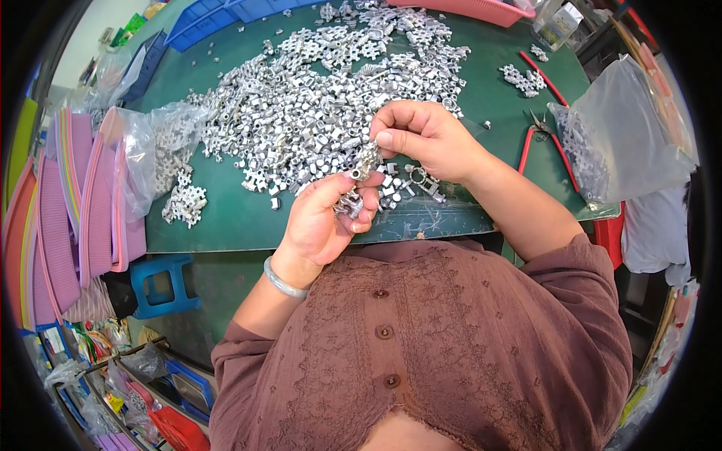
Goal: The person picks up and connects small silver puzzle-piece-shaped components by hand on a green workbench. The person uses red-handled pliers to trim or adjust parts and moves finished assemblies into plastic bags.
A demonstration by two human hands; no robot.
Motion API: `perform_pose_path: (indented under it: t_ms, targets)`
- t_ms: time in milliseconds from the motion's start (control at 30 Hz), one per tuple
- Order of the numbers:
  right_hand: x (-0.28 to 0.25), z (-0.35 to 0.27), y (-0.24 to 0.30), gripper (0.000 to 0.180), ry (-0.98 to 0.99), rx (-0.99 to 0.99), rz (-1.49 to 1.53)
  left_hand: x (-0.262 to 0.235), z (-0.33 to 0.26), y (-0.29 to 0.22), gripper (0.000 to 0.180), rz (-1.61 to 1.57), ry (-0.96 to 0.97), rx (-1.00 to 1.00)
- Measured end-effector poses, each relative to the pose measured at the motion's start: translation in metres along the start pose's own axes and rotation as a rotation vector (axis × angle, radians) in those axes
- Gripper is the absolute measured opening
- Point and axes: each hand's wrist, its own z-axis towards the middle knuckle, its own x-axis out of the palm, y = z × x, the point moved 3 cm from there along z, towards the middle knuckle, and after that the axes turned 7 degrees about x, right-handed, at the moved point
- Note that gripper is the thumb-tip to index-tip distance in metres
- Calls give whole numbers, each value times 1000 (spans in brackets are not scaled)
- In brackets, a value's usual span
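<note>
Two hands grip one casting.

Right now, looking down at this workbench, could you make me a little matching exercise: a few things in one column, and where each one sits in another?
Things:
1. silver cast metal cluster
2. red-handled pliers
3. clear plastic bag
4. blue stool

Places:
A. under the table edge, on the person's left
B. pinched between the left hand and the right hand
C. at the table's right edge, holding metal parts
D. flat on the green table, right of the pile of metal parts

Pairs: 1-B, 2-D, 3-C, 4-A
</note>
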Motion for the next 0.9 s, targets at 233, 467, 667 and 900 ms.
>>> perform_pose_path:
  t_ms: [233, 467, 667, 900]
  targets:
    - [1, -1, 1, 11, 5, 2, -33, 3, -2, -3, 30, 72, 25, 69]
    - [2, -1, 2, 11, 23, -13, -50, 0, -2, -2, 39, 54, -15, 71]
    - [2, -1, 2, 11, 3, -26, -77, 2, 0, -2, 41, 62, 1, 66]
    - [1, -1, 1, 12, -5, 1, -66, 0, 2, 1, 40, 25, 5, 47]
